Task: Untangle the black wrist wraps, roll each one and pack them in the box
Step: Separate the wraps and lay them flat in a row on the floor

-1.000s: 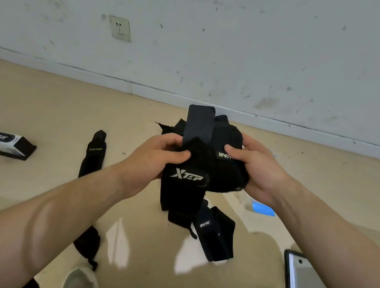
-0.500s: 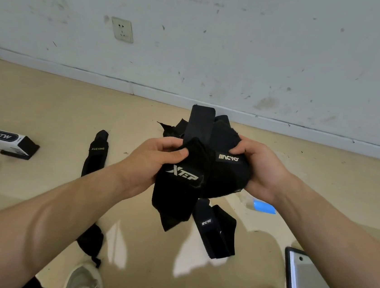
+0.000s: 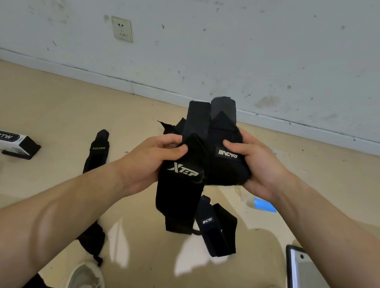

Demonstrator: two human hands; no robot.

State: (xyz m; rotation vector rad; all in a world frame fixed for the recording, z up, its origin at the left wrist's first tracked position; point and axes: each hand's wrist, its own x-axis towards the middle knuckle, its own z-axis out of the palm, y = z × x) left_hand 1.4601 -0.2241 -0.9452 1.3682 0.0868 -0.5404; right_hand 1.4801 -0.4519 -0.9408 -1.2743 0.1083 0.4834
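Black fabric fills both hands. The left hand (image 3: 156, 161) pinches the upper corner of the Xtep wrap (image 3: 179, 190) between its thumb and curled fingers. The right hand (image 3: 254, 170) grips the Iincyo wrap (image 3: 226, 169) just beside it, with the thumb laid on top next to the white label and the fingers curled under the bulk. The two wraps press against each other between the hands, which are held up over the floor (image 3: 46, 108). The Xtep wrap hangs down below the left thumb in a long flap. Two strap ends (image 3: 197, 118) stand up beyond the knuckles, towards the wall (image 3: 243, 43). Below the right hand is a second Iincyo wrap (image 3: 216, 229); it may hang from the bundle or lie on the floor, as the dark folds hide which. Left of the left hand a Xueying wrap (image 3: 96, 154) lies flat on the floor, passing under the forearm and showing again nearer the body. Further left, well apart from the hands, the box (image 3: 2, 138) lies on its side, white with a black end and a BRTW mark. Under the right wrist a small blue scrap (image 3: 265, 205) sits on the floor, and nearer the body on that side lies a phone (image 3: 302, 275). Two pale shoes (image 3: 88, 281) show at the bottom edge. A socket (image 3: 122, 29) is set in the wall far beyond the left hand.
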